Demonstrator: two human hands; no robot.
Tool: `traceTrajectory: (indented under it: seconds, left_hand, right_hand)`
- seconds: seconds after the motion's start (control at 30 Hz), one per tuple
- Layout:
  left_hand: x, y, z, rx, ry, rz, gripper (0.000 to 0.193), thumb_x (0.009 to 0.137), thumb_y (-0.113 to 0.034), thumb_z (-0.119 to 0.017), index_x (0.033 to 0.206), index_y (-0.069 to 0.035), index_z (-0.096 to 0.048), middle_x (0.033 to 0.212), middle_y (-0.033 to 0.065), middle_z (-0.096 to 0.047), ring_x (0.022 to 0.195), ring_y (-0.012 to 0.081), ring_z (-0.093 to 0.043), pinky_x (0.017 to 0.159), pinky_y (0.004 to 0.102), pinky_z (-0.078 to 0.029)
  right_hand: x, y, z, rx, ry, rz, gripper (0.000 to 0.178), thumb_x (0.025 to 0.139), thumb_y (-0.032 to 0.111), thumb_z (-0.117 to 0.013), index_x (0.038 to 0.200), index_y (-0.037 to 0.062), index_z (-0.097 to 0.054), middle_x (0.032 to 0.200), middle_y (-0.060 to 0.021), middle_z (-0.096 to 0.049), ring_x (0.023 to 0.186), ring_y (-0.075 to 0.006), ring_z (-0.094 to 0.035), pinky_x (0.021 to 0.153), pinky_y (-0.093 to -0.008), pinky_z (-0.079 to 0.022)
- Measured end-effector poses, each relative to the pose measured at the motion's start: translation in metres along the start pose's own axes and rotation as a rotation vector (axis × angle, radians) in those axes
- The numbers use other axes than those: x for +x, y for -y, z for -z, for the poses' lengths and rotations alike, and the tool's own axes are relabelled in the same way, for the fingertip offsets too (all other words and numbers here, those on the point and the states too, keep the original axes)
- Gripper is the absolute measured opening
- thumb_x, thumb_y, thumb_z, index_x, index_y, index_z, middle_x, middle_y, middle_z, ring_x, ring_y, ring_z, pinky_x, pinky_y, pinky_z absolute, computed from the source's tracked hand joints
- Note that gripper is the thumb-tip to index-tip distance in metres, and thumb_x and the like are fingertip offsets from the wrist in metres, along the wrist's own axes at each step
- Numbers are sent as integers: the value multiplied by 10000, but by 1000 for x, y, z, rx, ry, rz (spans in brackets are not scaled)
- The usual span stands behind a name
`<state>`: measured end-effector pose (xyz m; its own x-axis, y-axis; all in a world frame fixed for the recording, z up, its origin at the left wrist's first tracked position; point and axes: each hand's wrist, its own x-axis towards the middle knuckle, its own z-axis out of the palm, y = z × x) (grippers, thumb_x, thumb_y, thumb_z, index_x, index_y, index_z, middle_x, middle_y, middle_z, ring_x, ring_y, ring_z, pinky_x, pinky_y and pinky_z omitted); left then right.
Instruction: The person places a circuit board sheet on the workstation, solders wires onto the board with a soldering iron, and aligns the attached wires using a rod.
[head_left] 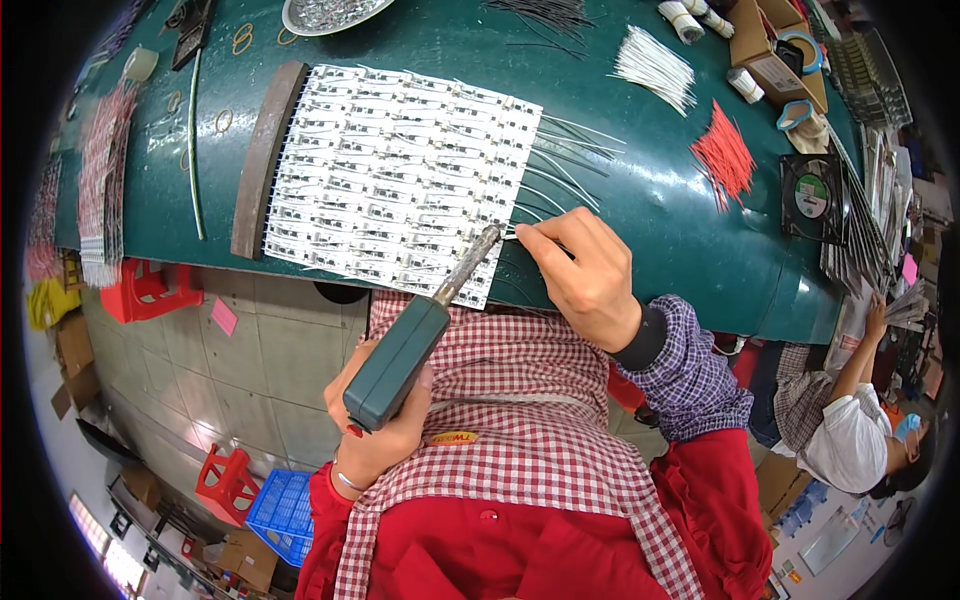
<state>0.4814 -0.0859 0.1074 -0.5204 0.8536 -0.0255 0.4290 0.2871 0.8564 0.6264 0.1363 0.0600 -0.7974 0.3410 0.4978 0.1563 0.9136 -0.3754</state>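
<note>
My left hand (pixel 375 430) is closed round the handle of a dark green soldering iron (pixel 400 360). Its worn metal tip reaches up and right onto the right part of a white panel of small circuit boards (pixel 400 180), which carry black components and thin wires. My right hand (pixel 585 270) is in a pinch at the panel's right edge, close to the iron's tip. Between thumb and forefinger is the end of a thin white wire (pixel 510 237). More white and dark wires (pixel 570 180) stick out from that edge above my right hand.
A brown bar (pixel 268 165) lies along the panel's left edge on the green table (pixel 650 200). Bundles of white wires (pixel 655 70) and red wires (pixel 724 155) lie to the right, beside a black fan (pixel 812 197). A metal bowl (pixel 335 15) stands behind. Another person (pixel 840 430) sits at right.
</note>
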Motion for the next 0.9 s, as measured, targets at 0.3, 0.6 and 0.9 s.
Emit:
traceTrajectory:
  seconds: [0.3, 0.6, 0.9]
  left_hand:
    - [-3, 1, -1, -25, -18, -3, 217, 700, 51, -705, 913, 61, -666, 865, 164, -659, 668, 262, -651, 607, 313, -513]
    - [-10, 5, 1, -31, -56, -27, 231, 728, 31, -717, 950, 76, -671, 901, 193, -671, 711, 271, -678, 615, 316, -527]
    - [-12, 1, -2, -44, -69, -3, 245, 718, 35, -717, 955, 78, -674, 905, 198, -678, 732, 280, -685, 658, 329, -535]
  right_hand:
    - [0, 0, 0, -2, 3, 5, 277, 683, 3, -647, 959, -13, -663, 818, -67, -573, 712, -205, -563, 574, -315, -460]
    - [1, 1, -1, -6, -17, -9, 260, 681, 8, -653, 940, -6, -660, 824, -70, -572, 721, -209, -564, 576, -312, -465]
    - [-2, 2, 0, 0, -37, -10, 289, 673, 2, -648, 961, -3, -640, 849, -81, -571, 742, -234, -571, 594, -326, -482]
